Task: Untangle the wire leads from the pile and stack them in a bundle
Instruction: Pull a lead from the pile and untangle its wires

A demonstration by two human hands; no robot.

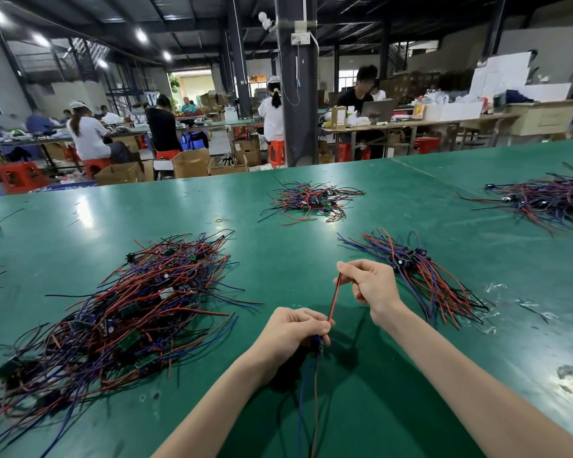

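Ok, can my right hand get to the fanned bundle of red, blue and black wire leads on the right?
Probably yes: the bundle lies just beyond the right hand with nothing between them, though that hand pinches a thin red wire the left hand also holds.

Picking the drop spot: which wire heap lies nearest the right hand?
The fanned bundle just beyond the right hand; the big left pile and far heaps lie farther off.

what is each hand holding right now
Left hand: closed, gripping the lower end of a lead.
Right hand: closed, pinching the upper end of the same lead.
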